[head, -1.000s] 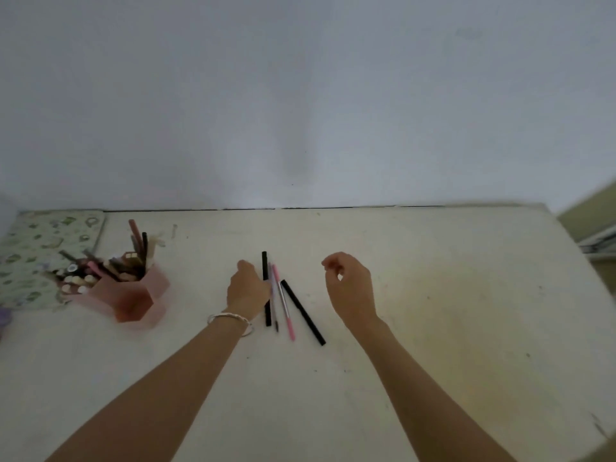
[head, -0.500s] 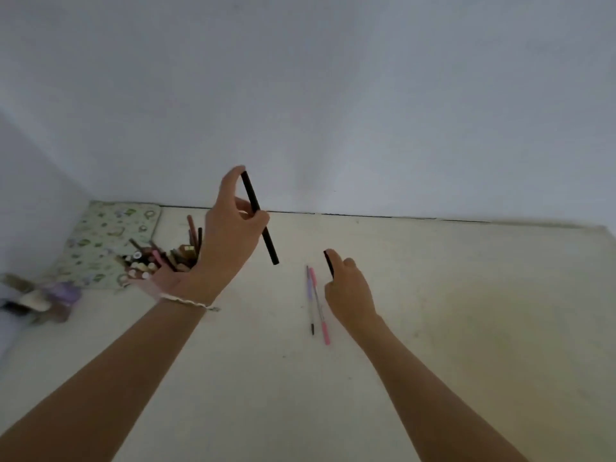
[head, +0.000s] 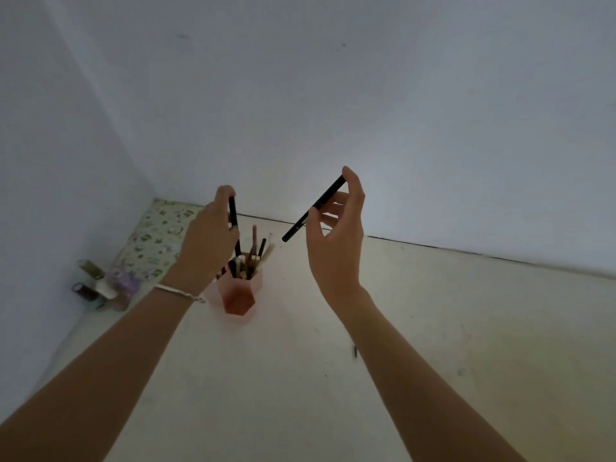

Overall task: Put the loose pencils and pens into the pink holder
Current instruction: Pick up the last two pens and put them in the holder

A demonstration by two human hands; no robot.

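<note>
Pale table [head: 433, 328] — bare white wall [head: 333, 95] behind.

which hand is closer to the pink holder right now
Left. The left hand sits just above the pink holder, lowering a black pen into it; the right hand hovers off to its right, holding another black pen.

Pink holder [head: 239, 295]: translucent pink, with black, brown and cream sticks inside; left of the holder a pad [head: 156, 238] shows pale green floral print; above it both held pens [head: 232, 211] [head: 313, 209] are black; tabletop [head: 433, 328] cream.
</note>
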